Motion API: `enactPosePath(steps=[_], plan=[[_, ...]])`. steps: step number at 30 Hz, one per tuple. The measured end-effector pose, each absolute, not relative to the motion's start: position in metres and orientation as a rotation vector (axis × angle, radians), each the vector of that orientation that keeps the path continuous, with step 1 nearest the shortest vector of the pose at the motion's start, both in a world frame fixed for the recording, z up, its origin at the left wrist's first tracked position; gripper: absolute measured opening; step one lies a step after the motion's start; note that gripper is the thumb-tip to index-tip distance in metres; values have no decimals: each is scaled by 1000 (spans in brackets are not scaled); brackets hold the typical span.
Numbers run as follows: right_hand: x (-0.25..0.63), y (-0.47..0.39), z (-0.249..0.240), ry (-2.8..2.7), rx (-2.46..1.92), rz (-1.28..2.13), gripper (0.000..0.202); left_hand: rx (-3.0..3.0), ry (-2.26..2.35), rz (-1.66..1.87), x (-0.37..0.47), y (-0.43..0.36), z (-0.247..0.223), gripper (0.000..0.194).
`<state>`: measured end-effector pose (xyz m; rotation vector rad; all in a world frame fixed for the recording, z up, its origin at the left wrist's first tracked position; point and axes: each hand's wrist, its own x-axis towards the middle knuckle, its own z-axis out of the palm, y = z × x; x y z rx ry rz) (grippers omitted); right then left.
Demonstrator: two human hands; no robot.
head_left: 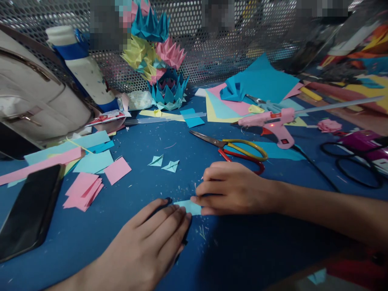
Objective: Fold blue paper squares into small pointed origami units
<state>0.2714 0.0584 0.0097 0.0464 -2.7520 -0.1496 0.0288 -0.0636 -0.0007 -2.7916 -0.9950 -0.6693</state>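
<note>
A small light blue piece of paper (189,207) lies on the blue tabletop between my hands. My left hand (151,238) presses its fingertips, held close together, on the left end. At the right end, my right hand (235,188) has curled fingers, with the thumb and fingertips gripping the paper; part of it is hidden beneath them. Just beyond are two small folded light blue paper pieces, one on the left (156,161) and one on the right (171,165). Scissors (224,145) with yellow and red handles lie behind my right hand.
A pink glue gun (273,121) with a lit red light trails a black cord. Left are a phone (30,212), pink paper squares (83,190), a bottle (86,68) and a bag (36,89). Folded paper flowers (168,91) stand against the perforated metal panel (197,48).
</note>
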Motion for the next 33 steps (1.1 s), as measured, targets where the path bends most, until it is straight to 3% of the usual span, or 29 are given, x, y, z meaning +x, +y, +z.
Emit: enactPosePath(steps=[10, 33], plan=[[266, 57, 16, -2776, 111, -131, 24, -2812, -1050, -523, 33, -68, -3, 46], [234, 53, 16, -2879, 76, -110, 29, -2656, -979, -427, 38, -91, 2, 49]])
